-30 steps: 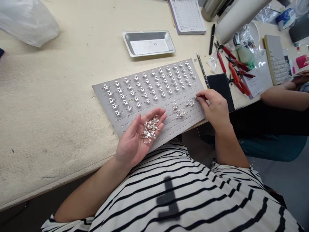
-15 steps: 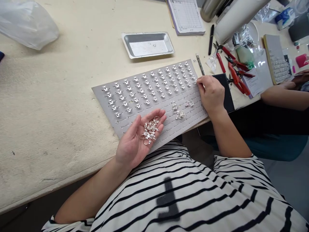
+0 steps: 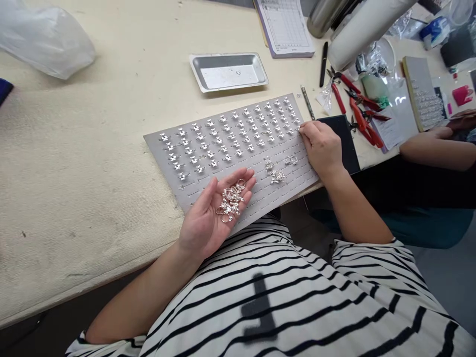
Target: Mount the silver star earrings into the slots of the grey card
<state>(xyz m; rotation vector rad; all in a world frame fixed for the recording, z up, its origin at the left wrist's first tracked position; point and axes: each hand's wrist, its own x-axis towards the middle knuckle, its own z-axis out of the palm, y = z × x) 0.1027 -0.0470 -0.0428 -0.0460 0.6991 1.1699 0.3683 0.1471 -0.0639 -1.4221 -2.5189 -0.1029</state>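
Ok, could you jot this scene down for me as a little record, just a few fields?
Left hand: open, palm up, holding a heap of silver rings
Right hand: fingertips at the end of a row of silver pieces
Board: grey slotted display pad under both hands, carrying those rows
Nearby: metal tray, red-handled pliers
Co-worker: a hand at the far right

My bench point(image 3: 74, 198), cream-topped, bearing a grey slotted board point(image 3: 189, 186), metal tray point(image 3: 228, 72), plastic bag point(image 3: 44, 42), notepad point(image 3: 284, 25) and red-handled pliers point(image 3: 359, 116).
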